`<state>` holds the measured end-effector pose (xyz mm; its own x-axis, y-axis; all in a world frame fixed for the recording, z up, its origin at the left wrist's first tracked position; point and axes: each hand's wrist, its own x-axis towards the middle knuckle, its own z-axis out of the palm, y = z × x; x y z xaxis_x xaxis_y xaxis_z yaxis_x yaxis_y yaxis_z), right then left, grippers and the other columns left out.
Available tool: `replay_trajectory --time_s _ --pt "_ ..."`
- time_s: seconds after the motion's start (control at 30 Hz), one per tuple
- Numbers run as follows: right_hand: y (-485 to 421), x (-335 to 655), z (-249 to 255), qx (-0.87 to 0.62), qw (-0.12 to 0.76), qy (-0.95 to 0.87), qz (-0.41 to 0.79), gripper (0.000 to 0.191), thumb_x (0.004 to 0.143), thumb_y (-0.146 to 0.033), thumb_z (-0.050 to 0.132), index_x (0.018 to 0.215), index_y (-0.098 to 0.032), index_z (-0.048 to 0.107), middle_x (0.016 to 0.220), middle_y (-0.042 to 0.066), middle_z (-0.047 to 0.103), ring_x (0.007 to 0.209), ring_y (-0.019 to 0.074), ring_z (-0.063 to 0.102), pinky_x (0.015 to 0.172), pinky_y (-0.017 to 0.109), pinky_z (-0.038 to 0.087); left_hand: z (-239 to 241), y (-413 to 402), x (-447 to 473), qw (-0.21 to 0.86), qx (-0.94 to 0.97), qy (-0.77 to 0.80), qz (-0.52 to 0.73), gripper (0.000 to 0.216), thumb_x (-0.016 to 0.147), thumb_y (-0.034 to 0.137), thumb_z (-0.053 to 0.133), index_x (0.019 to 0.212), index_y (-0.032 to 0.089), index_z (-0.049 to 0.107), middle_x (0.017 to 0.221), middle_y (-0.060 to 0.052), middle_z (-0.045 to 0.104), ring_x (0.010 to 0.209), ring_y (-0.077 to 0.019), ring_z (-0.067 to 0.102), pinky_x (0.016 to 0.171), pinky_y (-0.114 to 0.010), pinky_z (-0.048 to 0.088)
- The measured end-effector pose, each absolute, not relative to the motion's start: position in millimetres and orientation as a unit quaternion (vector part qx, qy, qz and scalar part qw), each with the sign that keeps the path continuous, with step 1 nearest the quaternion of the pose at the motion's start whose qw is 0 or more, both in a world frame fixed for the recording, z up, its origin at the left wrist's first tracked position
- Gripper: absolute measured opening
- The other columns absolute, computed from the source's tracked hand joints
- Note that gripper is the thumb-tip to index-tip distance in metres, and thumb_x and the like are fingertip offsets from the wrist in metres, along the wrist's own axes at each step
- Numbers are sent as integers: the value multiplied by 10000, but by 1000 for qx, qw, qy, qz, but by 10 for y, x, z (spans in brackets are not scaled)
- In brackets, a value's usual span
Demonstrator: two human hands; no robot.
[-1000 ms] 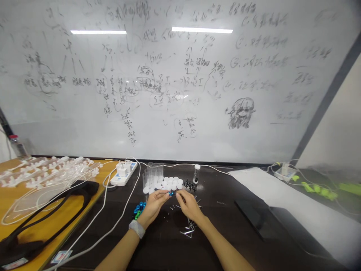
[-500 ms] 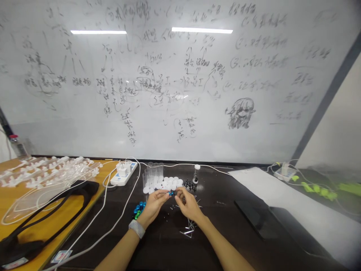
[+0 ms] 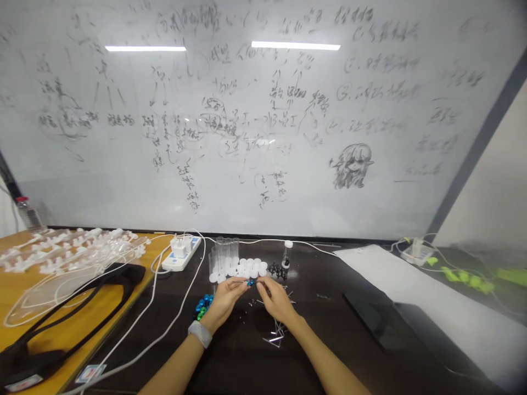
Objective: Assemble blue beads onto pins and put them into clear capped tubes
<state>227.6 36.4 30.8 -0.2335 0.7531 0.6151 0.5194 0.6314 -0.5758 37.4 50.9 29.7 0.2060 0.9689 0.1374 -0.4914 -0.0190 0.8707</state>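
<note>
Between my two hands, just in front of the white caps, is a small shiny blue part (image 3: 250,283). My left hand (image 3: 224,302) pinches it from the left, with fingers closed. From the other side, the fingertips of my right hand (image 3: 276,302) are closed at the part's right end, where something small and dark shows; I cannot make out what it is. Blue and green shiny pieces (image 3: 203,304) lie to the left of my left wrist. Thin metal rods (image 3: 276,334) lie beneath and beside my right hand. Tiny bits (image 3: 242,317) are scattered between the hands.
White round caps (image 3: 249,267) and upright clear tubes (image 3: 224,252) stand behind my hands. Near them are black small parts (image 3: 276,270) and a capped tube (image 3: 287,254). A power strip (image 3: 181,260) with cables lies left, a black phone-like slab (image 3: 368,321) right.
The fingers of my right hand have straightened slightly and lowered around the part's right end. My left hand stays nearly still.
</note>
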Motion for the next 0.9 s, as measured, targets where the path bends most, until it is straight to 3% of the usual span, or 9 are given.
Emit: replay_trajectory --time_s 0.17,0.33,0.5,0.63,0.8,0.9 --pt "358 2278 303 -398 461 -779 146 255 956 -306 501 1195 -219 504 842 19 649 639 171 595 634 279 463 288 512 376 642 433 278 568 281 641 237 880 871 140 749 869 -71 771 844 -176 707 852 -272 516" --pt "350 2277 320 -405 458 -782 120 191 991 -300 436 1089 -220 578 867 43 666 736 192 619 704 300 469 289 513 375 646 436 271 565 267 660 228 869 880 138 747 895 -77 771 862 -176 705 869 -275 515" --pt "352 2281 320 -402 455 -783 138 252 958 -306 503 1192 -214 515 826 17 659 639 167 604 638 275 468 304 498 376 645 432 276 567 278 641 224 881 870 139 748 867 -70 769 843 -175 704 853 -273 515" --pt "349 2286 324 -405 456 -784 117 183 992 -305 434 1072 -221 576 866 38 670 741 191 631 703 293 467 287 511 377 645 433 277 565 297 630 239 888 870 136 746 876 -79 769 853 -184 703 865 -288 513" --pt "335 2286 334 -403 445 -787 145 246 966 -301 487 1197 -218 496 834 16 653 642 171 602 640 280 460 259 531 372 643 438 277 564 275 651 225 874 879 140 745 867 -71 767 854 -175 702 856 -274 517" --pt "336 2284 336 -406 442 -789 130 186 974 -296 470 1131 -220 536 825 19 656 671 177 610 656 283 456 266 524 373 644 436 278 565 272 654 222 871 880 140 745 875 -74 767 853 -179 704 856 -278 521"
